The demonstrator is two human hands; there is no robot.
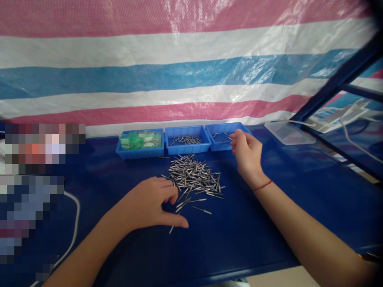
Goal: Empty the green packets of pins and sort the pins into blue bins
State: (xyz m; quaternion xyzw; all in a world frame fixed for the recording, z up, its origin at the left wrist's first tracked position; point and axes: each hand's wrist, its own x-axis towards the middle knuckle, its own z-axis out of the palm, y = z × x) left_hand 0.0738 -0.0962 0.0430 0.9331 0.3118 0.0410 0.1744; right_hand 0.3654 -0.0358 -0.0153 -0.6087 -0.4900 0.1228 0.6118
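A loose pile of silver blind rivets point(194, 173) lies on the blue tabletop, with a few strays in front of it. At the pile's left edge rests my left hand point(155, 203), palm down, its thumb apart from the curled fingers. A dark ring is on one finger. My right hand point(247, 153) hovers at the front right corner of the right blue bin point(220, 145), fingers pinched together; what they hold, if anything, is hidden. That bin has a few rivets in it. More rivets lie in the middle blue bin point(188, 148).
The left blue bin point(140, 154) holds green plastic bags and pale pieces. A clear plastic lid point(289, 133) lies at the back right, near a white cable and a blue metal frame point(338, 83). Another white cable point(78, 211) runs along the left. Striped sheeting hangs behind.
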